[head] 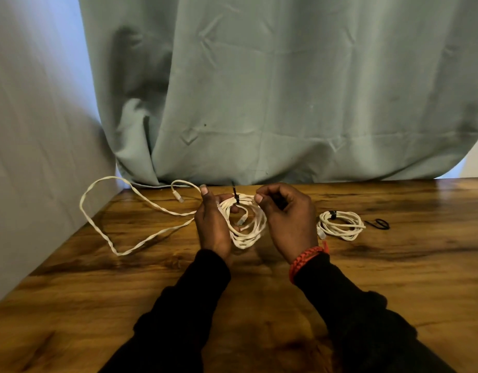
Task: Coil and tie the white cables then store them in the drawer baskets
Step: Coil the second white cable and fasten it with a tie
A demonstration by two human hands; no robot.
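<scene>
A coiled white cable [248, 230] hangs between my hands just above the wooden table [394, 265]. My left hand [213, 227] grips the coil's left side. A black tie [236, 196] wraps the top of the coil, one end sticking up. My right hand [289, 219] is curled and pinches the tie's other end. A second white cable [116, 227] lies loose and uncoiled to the left, one plug [178, 197] near the table's back edge. A third white cable [340, 224], coiled and tied with a black tie, lies to the right.
A loose black tie [379, 223] lies right of the tied coil. A green curtain [286, 90] hangs behind the table's back edge. A pale wall [30, 130] borders the table's left edge. No drawer or basket is in view.
</scene>
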